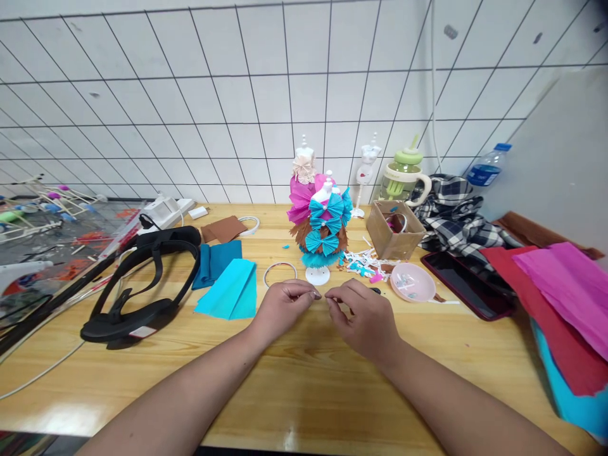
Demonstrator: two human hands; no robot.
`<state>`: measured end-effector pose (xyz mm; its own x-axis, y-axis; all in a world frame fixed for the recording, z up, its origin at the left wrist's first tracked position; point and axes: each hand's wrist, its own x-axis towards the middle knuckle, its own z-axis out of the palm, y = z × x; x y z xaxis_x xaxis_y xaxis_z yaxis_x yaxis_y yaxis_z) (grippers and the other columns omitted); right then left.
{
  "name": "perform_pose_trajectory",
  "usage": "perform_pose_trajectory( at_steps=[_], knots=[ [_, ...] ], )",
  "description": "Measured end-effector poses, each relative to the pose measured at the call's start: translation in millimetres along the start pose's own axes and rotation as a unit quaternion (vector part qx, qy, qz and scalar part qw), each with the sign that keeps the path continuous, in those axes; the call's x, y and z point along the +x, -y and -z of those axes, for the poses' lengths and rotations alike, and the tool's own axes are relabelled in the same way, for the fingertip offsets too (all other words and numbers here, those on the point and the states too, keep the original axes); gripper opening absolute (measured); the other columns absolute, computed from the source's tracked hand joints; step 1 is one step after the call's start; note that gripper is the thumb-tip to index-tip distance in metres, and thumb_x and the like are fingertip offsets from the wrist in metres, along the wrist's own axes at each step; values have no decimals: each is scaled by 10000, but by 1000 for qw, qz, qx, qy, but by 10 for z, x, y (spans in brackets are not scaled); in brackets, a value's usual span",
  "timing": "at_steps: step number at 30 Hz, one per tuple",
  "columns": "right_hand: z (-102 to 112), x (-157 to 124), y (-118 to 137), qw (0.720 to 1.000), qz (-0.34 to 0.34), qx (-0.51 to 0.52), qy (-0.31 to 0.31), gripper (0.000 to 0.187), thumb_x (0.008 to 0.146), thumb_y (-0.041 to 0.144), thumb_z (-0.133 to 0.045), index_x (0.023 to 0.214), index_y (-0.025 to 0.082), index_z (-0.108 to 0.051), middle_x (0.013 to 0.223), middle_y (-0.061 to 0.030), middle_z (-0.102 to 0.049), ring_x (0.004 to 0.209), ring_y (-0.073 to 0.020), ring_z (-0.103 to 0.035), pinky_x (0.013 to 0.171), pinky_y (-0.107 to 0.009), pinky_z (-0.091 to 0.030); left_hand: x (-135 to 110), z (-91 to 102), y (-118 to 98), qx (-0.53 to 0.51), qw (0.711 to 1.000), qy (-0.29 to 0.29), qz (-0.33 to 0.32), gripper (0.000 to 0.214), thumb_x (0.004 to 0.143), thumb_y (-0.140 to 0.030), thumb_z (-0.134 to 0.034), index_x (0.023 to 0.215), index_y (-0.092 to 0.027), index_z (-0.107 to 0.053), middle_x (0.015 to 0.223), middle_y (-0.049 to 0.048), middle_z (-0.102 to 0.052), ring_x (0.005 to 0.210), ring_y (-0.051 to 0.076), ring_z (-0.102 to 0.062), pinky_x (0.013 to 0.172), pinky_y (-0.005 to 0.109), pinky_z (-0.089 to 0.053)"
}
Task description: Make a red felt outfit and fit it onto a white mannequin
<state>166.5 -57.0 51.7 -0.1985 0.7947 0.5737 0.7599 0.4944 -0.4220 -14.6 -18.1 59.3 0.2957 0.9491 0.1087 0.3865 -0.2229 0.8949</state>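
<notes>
My left hand (284,304) and my right hand (363,316) rest on the wooden table (304,380), their fingertips pinched together and almost touching just in front of a small mannequin (322,228). Whatever the fingers pinch is too small to make out. The mannequin stands on a white round base and wears a brown paper skirt with turquoise bows and a pink paper layer. A second white mannequin (304,163) stands behind it. A thin ring (280,273) lies just beyond my left hand.
Turquoise folded paper (230,291) and a black headset (142,285) lie to the left. A pink dish (412,282), paper scraps (363,261), a cardboard box (393,231), a dark phone (468,285), checked cloth and stacked red and pink paper (560,304) lie to the right. A tiled wall stands behind.
</notes>
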Motion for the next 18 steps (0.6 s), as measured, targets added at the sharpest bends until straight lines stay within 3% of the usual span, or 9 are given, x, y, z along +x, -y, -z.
perform_pose_trajectory(
  at_steps=[7, 11, 16, 18],
  knots=[
    [-39, 2, -18, 999, 21, 30, 22, 194, 910, 238, -523, 992, 220, -697, 874, -50, -708, 787, -155, -650, 690, -249, -463, -6, 2, 16, -6, 1000, 8, 12, 193, 779, -252, -589, 667, -191, -735, 762, 33, -743, 751, 172, -682, 707, 254, -530],
    [-27, 4, -23, 999, 4, 24, -21, 196, 900, 244, -534, 1029, 209, -677, 942, -75, -701, 837, -178, -646, 677, -267, -474, -5, 10, -2, -9, 1000, 3, 25, 190, 767, -217, -574, 672, -196, -737, 793, 29, -747, 793, 177, -685, 757, 264, -532],
    [16, -26, 1, 993, 119, 18, 1, 211, 918, 203, -518, 991, 242, -712, 867, -40, -717, 798, -155, -641, 731, -268, -467, 5, 12, -4, -8, 999, 2, 35, 179, 748, -204, -574, 667, -197, -733, 790, 25, -748, 797, 183, -683, 765, 269, -533],
    [5, -37, 14, 992, 123, 4, 5, 217, 918, 208, -528, 1017, 247, -717, 885, -36, -726, 805, -156, -646, 744, -270, -461, 1, 8, -4, -8, 999, 3, 44, 170, 738, -202, -575, 656, -191, -723, 771, 27, -743, 781, 183, -680, 737, 261, -530]
  ],
)
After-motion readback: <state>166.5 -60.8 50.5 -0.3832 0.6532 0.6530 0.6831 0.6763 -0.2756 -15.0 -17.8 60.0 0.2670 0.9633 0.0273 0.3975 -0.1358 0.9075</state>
